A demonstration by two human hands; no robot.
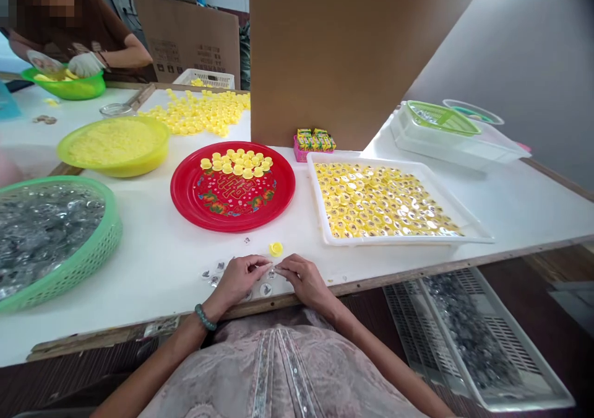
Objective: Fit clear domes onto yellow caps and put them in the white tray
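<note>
My left hand (pixel 242 277), with a green bead bracelet on its wrist, and my right hand (pixel 304 279) meet near the table's front edge. Both are closed, fingertips pinched at a small clear disc (pixel 272 274) with a dark print. Similar clear discs (pixel 265 290) lie loose beneath and left of them. Just beyond my fingertips rests one yellow cap (pixel 275 249). Farther off, a red round tray (pixel 199 213) carries yellow caps (pixel 238 163) on its far half. A white tray (pixel 403 241) to the right is full of yellow caps with printed discs on top.
At left stand a green basket (pixel 114 235) of clear discs and a yellow bowl (pixel 160 158) of yellow pieces. A cardboard panel (pixel 334 59) rises behind a pink box (pixel 301 154). Across the table, a person in gloves (pixel 87 64) handles a green bowl (pixel 88 88). Crates (pixel 524 399) sit below right.
</note>
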